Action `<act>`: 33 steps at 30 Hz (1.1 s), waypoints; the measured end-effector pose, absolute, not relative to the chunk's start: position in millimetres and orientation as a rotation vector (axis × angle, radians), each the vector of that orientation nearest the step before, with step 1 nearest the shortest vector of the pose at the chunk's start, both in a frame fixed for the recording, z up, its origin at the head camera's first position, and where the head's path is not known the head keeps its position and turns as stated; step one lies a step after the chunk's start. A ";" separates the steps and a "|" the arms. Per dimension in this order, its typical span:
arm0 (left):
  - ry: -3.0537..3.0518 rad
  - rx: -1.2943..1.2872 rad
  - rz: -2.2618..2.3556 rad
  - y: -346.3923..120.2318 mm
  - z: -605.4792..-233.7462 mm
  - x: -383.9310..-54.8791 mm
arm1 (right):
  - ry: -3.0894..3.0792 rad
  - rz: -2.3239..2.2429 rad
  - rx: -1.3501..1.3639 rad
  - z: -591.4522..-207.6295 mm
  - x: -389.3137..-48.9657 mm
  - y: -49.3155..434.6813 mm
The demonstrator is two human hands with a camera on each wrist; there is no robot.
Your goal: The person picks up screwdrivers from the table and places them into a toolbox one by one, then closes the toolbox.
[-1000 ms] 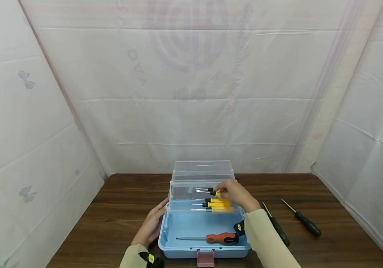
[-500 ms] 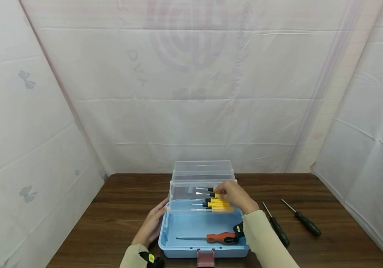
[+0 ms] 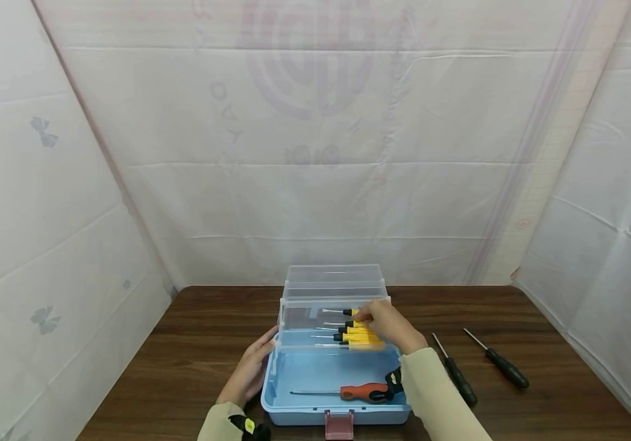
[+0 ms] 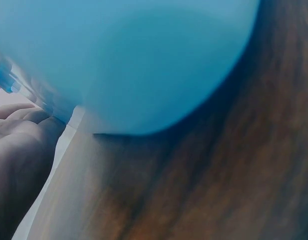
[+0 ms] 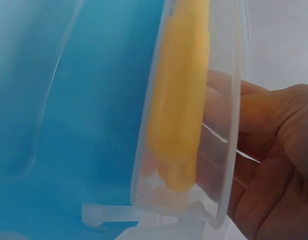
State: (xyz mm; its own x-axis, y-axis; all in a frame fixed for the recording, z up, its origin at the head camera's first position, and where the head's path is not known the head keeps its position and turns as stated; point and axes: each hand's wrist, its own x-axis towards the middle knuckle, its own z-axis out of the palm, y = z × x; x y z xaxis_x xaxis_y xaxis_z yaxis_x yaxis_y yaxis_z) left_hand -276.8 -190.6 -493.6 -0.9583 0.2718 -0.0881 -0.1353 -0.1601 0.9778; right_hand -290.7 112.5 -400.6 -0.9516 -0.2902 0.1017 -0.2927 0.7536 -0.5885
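Note:
A blue toolbox (image 3: 293, 418) stands with its lid raised, and a clear tray (image 3: 296, 317) sits over its back part. Several small screwdrivers (image 3: 362, 337) with yellow and black handles lie crosswise in the tray. My right hand (image 3: 386, 321) reaches in from the right and pinches one yellow-handled screwdriver (image 3: 350, 324), its grip end hidden by the fingers. In the right wrist view, yellow handles (image 5: 178, 90) show through the tray wall with the hand (image 5: 273, 132) behind. My left hand (image 3: 249, 367) rests along the box's left side, fingers extended.
Inside the box's front part lies an orange-and-black screwdriver (image 3: 367, 392). Two dark-handled screwdrivers (image 3: 461, 380) lie on the brown table (image 3: 183, 355) to the right, one partly behind the right sleeve. A pink latch (image 3: 339, 424) hangs at the box's front. White sheets surround the table.
The screwdriver under my right hand has shifted nearer, down beside the other yellow ones, and away from the rearmost one. The right hand moved slightly with it. The left hand stays put.

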 end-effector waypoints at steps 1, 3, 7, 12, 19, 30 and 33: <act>1.829 0.153 2.207 -190.5 -493.4 -276.7 | -2.942 0.988 0.482 -400.3 -290.2 112.9; 1.833 0.154 2.205 -190.5 -493.3 -276.8 | -2.944 0.990 0.485 -400.0 -289.7 113.5; 1.844 0.144 2.198 -190.7 -492.2 -276.6 | -2.942 0.999 0.493 -399.4 -289.7 114.3; 1.841 0.151 2.200 -190.7 -491.7 -276.7 | -2.945 1.011 0.472 -397.7 -289.4 116.4; 1.843 0.144 2.191 -190.5 -491.9 -276.0 | -2.910 1.036 0.461 -391.9 -286.0 120.2; 1.819 0.161 2.210 -189.5 -489.7 -274.5 | -2.864 1.039 0.384 -388.8 -279.4 142.9; 1.816 0.175 2.206 -189.7 -491.0 -275.1 | -2.848 1.033 0.369 -391.1 -278.1 152.2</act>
